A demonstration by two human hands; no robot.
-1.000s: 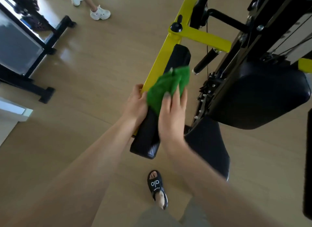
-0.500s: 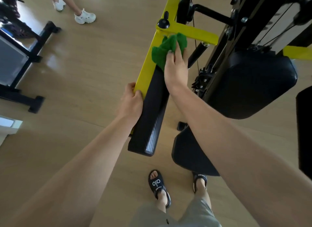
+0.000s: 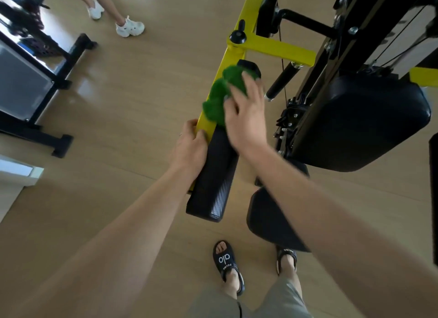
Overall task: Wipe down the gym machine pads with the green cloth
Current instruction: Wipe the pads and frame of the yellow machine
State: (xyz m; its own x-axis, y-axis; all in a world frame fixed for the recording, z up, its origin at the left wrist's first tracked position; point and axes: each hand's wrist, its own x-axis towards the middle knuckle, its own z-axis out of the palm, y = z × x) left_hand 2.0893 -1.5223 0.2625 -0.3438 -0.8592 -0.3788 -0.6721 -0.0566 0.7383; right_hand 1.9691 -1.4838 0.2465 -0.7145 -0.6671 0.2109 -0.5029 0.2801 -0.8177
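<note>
A long black arm pad is fixed along a yellow machine arm in the middle of the view. The green cloth lies bunched on the pad's upper half. My right hand presses on the cloth with its fingers spread flat, and it hides part of the cloth and pad. My left hand grips the left edge of the yellow arm and pad, fingers curled round it. A big black back pad sits to the right, and a black seat pad lies lower down.
The machine's black frame and cables rise at the upper right. Another black machine stands at the left. A person's legs in white shoes are at the top. My sandalled feet are on the wooden floor.
My right hand has slid the cloth back down the pad from its top end towards me. My left hand keeps its grip on the arm's edge.
</note>
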